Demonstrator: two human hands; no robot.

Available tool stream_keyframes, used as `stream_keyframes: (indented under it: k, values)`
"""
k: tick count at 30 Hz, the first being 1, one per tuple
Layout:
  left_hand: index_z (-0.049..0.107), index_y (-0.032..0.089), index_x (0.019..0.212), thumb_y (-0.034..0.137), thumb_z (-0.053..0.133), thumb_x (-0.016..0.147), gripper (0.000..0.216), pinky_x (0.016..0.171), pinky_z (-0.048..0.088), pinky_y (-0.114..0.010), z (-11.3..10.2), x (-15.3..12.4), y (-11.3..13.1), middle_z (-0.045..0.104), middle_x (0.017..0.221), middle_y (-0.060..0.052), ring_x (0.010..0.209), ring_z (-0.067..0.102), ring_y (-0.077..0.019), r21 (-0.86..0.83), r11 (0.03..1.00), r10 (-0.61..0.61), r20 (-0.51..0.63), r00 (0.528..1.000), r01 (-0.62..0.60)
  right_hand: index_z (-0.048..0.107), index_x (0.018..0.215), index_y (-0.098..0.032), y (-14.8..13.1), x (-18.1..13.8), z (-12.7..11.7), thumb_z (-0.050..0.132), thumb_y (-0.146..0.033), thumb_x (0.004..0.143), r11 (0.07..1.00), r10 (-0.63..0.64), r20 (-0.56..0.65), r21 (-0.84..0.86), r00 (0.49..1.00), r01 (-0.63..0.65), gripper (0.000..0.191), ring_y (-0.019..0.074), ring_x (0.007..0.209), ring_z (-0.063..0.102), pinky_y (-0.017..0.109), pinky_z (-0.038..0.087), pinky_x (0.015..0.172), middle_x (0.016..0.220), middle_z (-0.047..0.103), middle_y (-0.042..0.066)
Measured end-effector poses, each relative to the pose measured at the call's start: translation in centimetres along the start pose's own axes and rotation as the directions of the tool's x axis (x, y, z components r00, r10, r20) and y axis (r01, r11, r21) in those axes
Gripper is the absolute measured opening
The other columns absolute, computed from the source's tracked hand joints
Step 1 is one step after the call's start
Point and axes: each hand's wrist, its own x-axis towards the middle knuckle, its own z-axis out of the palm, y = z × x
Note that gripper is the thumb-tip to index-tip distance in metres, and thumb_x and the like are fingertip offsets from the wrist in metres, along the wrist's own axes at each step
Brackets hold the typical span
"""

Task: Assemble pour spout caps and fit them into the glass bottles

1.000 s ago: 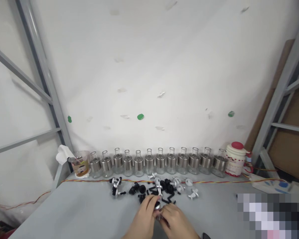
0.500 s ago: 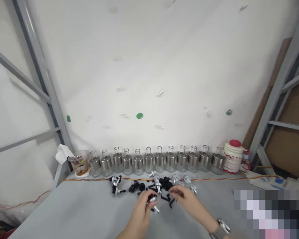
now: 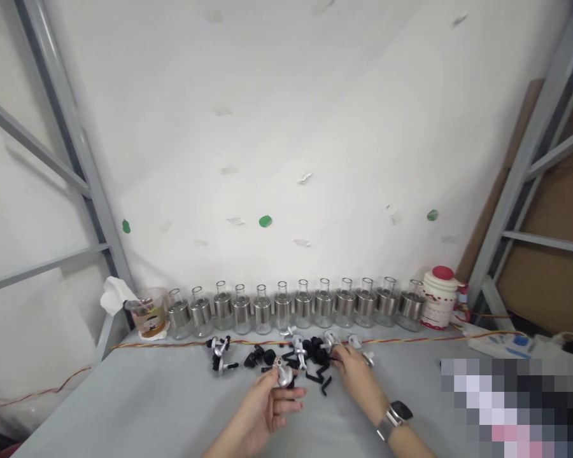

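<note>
My left hand (image 3: 270,407) is closed on a small silver cap with a black part (image 3: 282,374), held just above the grey table (image 3: 148,407). My right hand (image 3: 358,376), with a watch on its wrist, reaches into the pile of small black and silver parts (image 3: 310,355). Its fingertips pinch at a piece there, too small to name. A row of several small glass bottles with metal bands (image 3: 291,308) stands along the wall behind the pile.
A plastic cup with a tissue (image 3: 143,315) stands at the left end of the bottle row, a white jar with a red lid (image 3: 439,298) at the right end. A red-yellow twisted wire (image 3: 172,345) runs across the table. Grey metal racks flank both sides.
My hands have come apart. The right hand has moved forward into the parts pile. The left hand has turned the silver cap upward and lifted it a little.
</note>
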Motion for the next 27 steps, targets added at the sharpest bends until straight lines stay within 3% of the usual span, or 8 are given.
stream_keyframes:
  k: [7,12,20,24,27]
  values:
    - [0.054,0.013,0.081,0.044,0.051,0.079,0.032,0.047,0.042,-0.016,0.4,0.3,0.0,0.066,0.072,-0.005,0.06,0.063,-0.0112,-0.111,0.994,-0.013,0.088,0.996,0.022,0.057,0.086,-0.017,-0.1,-0.3,0.8,0.038,-0.006,0.077,0.999,-0.009,-0.024,-0.038,1.0,0.008,0.024,0.0197,0.079,0.056,0.029,0.042,0.072,0.084,0.055,0.008]
    - [0.052,0.015,0.071,0.047,0.051,0.077,0.032,0.042,0.038,-0.015,0.1,0.9,-0.4,0.059,0.059,0.0,0.045,0.055,-0.007,-0.112,0.993,-0.033,0.027,0.999,0.036,0.057,0.084,-0.018,-0.3,-0.1,0.4,0.036,0.003,0.074,0.975,-0.09,0.03,-0.201,0.996,0.094,0.032,0.0181,0.077,0.057,0.026,0.042,0.069,0.084,0.057,0.007]
    - [0.051,0.016,0.065,0.049,0.046,0.078,0.036,0.038,0.032,-0.015,-0.1,1.5,-0.8,0.053,0.051,0.003,0.039,0.045,-0.0055,-0.053,0.996,-0.076,-0.027,0.997,0.075,0.053,0.107,-0.016,-2.4,-0.9,0.0,0.036,0.005,0.074,0.885,-0.095,0.005,-0.457,0.995,0.087,0.042,0.0273,0.091,0.053,0.038,0.042,0.076,0.097,0.058,0.013]
    - [0.051,0.016,0.065,0.05,0.047,0.076,0.036,0.039,0.031,-0.016,0.1,1.3,-0.6,0.052,0.05,0.003,0.039,0.045,-0.0061,-0.037,0.997,-0.075,-0.031,0.997,0.074,0.057,0.097,-0.017,-3.3,-1.2,0.1,0.039,0.004,0.074,0.838,-0.096,0.007,-0.54,0.995,0.084,0.035,0.0264,0.088,0.054,0.038,0.043,0.074,0.092,0.059,0.012]
    - [0.051,0.016,0.062,0.051,0.048,0.075,0.037,0.04,0.03,-0.017,0.3,1.3,-0.6,0.051,0.049,0.003,0.038,0.045,-0.0066,-0.021,0.996,-0.084,-0.048,0.995,0.083,0.059,0.087,-0.014,-3.8,-1.2,0.4,0.038,0.006,0.073,0.884,-0.127,-0.001,-0.454,0.992,0.113,0.032,0.0274,0.085,0.054,0.04,0.043,0.073,0.088,0.059,0.013]
